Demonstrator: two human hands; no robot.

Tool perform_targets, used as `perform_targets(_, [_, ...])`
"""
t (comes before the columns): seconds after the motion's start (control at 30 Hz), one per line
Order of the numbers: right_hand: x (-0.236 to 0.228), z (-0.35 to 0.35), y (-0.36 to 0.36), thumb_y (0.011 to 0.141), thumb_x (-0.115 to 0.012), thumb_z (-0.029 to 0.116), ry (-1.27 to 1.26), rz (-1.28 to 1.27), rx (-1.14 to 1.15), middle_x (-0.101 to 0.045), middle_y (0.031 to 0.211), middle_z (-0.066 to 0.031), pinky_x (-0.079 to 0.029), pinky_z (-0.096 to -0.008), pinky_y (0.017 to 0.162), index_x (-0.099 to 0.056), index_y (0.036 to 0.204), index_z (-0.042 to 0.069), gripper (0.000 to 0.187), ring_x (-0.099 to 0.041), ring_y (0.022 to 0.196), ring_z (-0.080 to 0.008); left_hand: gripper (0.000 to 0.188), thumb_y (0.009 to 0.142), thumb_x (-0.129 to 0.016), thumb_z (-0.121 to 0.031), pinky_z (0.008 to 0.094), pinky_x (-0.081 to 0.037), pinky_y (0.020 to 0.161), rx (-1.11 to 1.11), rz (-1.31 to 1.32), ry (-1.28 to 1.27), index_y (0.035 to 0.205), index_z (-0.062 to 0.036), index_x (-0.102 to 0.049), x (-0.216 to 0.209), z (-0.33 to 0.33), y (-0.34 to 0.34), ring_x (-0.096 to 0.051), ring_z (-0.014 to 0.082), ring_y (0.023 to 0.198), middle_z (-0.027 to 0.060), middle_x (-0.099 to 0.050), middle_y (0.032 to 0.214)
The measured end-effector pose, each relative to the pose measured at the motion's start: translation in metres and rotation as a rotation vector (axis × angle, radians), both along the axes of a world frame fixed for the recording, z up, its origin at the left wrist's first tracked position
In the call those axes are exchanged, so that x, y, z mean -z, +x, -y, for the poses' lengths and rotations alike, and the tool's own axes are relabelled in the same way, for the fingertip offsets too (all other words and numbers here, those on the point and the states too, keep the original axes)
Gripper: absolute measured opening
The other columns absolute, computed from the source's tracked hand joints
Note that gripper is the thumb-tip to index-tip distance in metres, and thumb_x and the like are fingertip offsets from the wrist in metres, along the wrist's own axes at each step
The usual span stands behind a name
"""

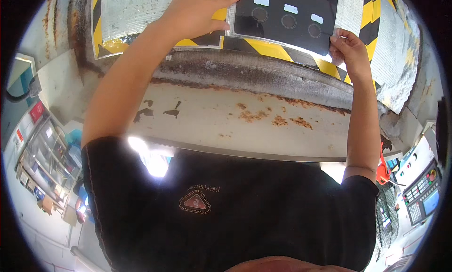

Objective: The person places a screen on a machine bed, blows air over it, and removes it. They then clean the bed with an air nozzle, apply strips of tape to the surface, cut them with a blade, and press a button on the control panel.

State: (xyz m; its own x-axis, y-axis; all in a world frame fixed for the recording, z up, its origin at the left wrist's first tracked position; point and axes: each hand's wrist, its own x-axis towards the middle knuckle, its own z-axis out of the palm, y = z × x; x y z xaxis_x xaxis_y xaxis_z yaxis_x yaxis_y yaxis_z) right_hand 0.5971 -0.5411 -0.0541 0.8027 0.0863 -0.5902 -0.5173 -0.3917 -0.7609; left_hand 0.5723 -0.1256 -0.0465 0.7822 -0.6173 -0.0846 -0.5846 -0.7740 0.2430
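A black sheet (282, 41) with three ringed circles and small white labels lies at the top of the view, with a clear margin along its edges. My left hand (195, 13) is spread out beside its left edge, the fingertips reaching onto that edge; some fingers run out of view. At the sheet's lower right corner, the thumb and fingers of my right hand (351, 51) pinch the edge. Yellow-and-black striped tape (268, 48) borders the pale ribbed surface (132, 13) around and under the sheet.
A pale metal ledge (202, 116) with rust patches runs between my body and the taped surface. Machine control panel (421, 194) with buttons and a screen stands at the right, near a red-orange object (383, 171). Shelving with assorted items (44, 154) is at the left.
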Motion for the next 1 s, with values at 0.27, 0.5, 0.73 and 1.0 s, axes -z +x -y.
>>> perform_targets(0.27, [0.002, 0.004, -0.002, 0.091, -0.074, 0.016, -0.001, -0.008, 0.008, -0.068, 0.084, -0.001, -0.049, -0.0214, 0.068, -0.065, 0.115, 0.001, 0.03, -0.062, 0.074, -0.0066, 0.08, 0.086, -0.073, -0.049, 0.0643, -0.017, 0.118, -0.109, -0.335, 0.349, 0.154, -0.0222, -0.041, -0.05, 0.035, 0.013, -0.016, 0.0424, 0.152, 0.0114, -0.028, 0.165])
perform_targets(0.5, [0.0, 0.005, 0.003, 0.091, -0.074, 0.014, 0.019, -0.026, 0.033, -0.068, 0.084, -0.0011, -0.048, -0.021, 0.067, -0.065, 0.116, 0.001, 0.029, -0.062, 0.073, -0.0065, 0.081, 0.087, -0.072, -0.047, 0.0659, -0.014, 0.119, -0.13, -0.378, 0.336, 0.156, -0.0202, -0.038, -0.056, 0.041, 0.016, -0.011, 0.0433, 0.153, 0.012, -0.024, 0.166])
perform_targets(0.73, [-0.002, 0.004, 0.003, 0.091, -0.072, 0.013, 0.037, 0.019, -0.002, -0.065, 0.079, -0.0001, -0.046, -0.022, 0.061, -0.064, 0.106, 0.002, 0.02, -0.059, 0.068, -0.0065, 0.094, 0.068, -0.087, -0.044, 0.0625, -0.016, 0.119, -0.201, -0.13, 0.121, 0.15, -0.0235, -0.046, -0.014, 0.026, -0.002, -0.016, 0.0318, 0.154, 0.0054, -0.028, 0.164])
perform_targets(1.0, [-0.012, -0.004, 0.001, 0.088, -0.073, 0.003, 0.057, -0.05, 0.087, -0.065, 0.078, -0.0018, -0.047, -0.0233, 0.058, -0.061, 0.1, 0.0, 0.017, -0.058, 0.065, -0.0076, 0.101, 0.067, -0.087, -0.049, 0.0609, -0.017, 0.12, -0.197, -0.182, 0.144, 0.152, -0.0223, -0.04, -0.026, 0.031, 0.002, -0.017, 0.0364, 0.154, 0.0109, -0.022, 0.166])
